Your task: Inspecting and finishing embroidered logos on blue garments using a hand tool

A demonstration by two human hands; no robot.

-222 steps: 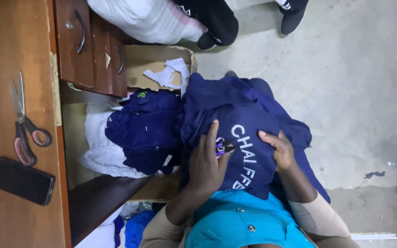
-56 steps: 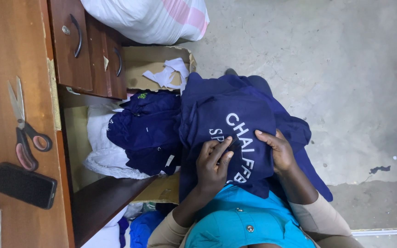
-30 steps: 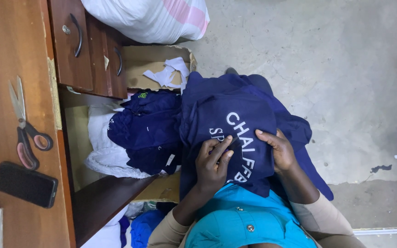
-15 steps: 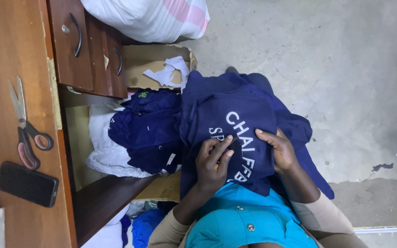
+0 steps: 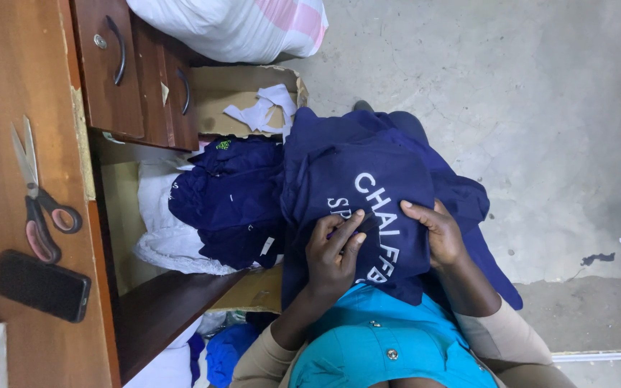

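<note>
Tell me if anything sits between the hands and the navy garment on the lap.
Nothing visible does. The left hand and the right hand both rest directly on the navy garment, near its white lettering.
</note>
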